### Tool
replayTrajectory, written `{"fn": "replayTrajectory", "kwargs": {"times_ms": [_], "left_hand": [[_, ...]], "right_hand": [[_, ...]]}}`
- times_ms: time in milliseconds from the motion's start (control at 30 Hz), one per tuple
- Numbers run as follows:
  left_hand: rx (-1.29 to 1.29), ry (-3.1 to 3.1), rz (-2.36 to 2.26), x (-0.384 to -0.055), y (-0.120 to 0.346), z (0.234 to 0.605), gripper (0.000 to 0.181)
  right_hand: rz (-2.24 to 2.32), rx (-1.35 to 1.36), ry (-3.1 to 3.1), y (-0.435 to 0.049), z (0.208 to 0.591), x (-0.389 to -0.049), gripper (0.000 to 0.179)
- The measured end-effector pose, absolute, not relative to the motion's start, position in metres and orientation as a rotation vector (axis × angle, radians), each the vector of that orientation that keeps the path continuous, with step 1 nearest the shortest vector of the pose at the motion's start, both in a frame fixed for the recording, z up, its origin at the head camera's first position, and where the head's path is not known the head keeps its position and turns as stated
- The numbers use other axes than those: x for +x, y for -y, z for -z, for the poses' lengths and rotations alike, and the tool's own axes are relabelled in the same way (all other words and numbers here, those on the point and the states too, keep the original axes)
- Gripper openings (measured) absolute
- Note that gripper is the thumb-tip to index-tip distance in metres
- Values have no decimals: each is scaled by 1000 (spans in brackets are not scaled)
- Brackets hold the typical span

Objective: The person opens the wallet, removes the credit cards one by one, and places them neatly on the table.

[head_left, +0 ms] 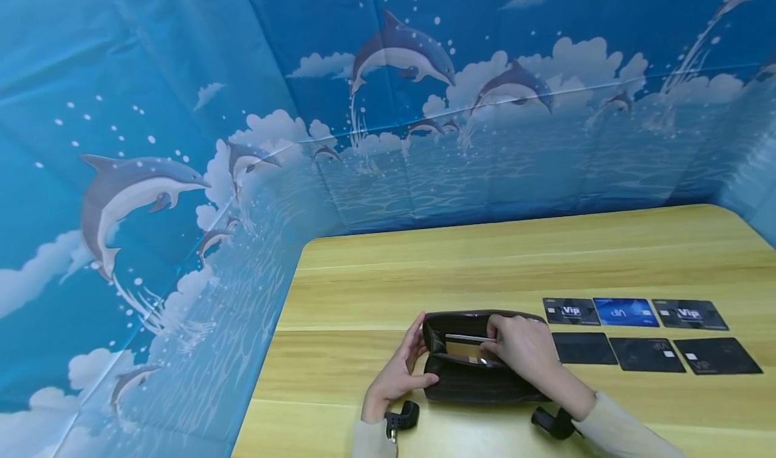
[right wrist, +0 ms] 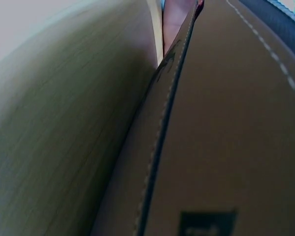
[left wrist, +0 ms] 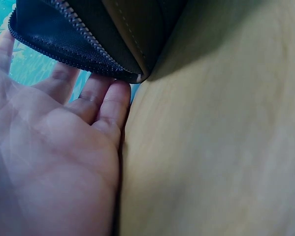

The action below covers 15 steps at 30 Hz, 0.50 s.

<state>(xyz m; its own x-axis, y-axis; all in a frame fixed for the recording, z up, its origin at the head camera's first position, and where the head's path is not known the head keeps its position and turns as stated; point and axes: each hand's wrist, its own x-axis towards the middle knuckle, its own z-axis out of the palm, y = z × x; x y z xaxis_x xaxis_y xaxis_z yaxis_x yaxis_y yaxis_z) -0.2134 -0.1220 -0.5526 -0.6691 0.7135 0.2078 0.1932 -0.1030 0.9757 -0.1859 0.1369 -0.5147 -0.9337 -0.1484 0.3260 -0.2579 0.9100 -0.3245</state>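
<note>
A long, dark zip-around wallet (head_left: 479,385) lies spread open on the table, its tan inner pocket (head_left: 461,351) showing. My left hand (head_left: 397,370) holds its left end, thumb on the near cover and fingers at the far side. In the left wrist view, the fingertips (left wrist: 115,93) touch the toothed zip edge (left wrist: 83,61). My right hand (head_left: 524,347) reaches into the wallet from the right, fingers curled at a thin pale edge (head_left: 467,337); whether this is a card or a zip I cannot tell. The right wrist view shows the wallet's stitched brown outside (right wrist: 236,123).
Right of the wallet, several cards lie in two rows, including a blue card (head_left: 626,312), dark Vip cards (head_left: 690,314) and plain black ones (head_left: 583,348). The wooden table (head_left: 376,276) meets a blue dolphin-print sheet (head_left: 388,188) behind and at left.
</note>
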Motion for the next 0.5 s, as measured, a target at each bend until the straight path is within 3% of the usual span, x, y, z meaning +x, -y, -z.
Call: {"fn": "replayTrajectory", "kwargs": {"times_ms": [500], "left_hand": [[1040, -1778, -1855, -218, 122, 565, 99]], "right_hand": [[-589, 330, 2775, -140, 515, -187, 30]]}}
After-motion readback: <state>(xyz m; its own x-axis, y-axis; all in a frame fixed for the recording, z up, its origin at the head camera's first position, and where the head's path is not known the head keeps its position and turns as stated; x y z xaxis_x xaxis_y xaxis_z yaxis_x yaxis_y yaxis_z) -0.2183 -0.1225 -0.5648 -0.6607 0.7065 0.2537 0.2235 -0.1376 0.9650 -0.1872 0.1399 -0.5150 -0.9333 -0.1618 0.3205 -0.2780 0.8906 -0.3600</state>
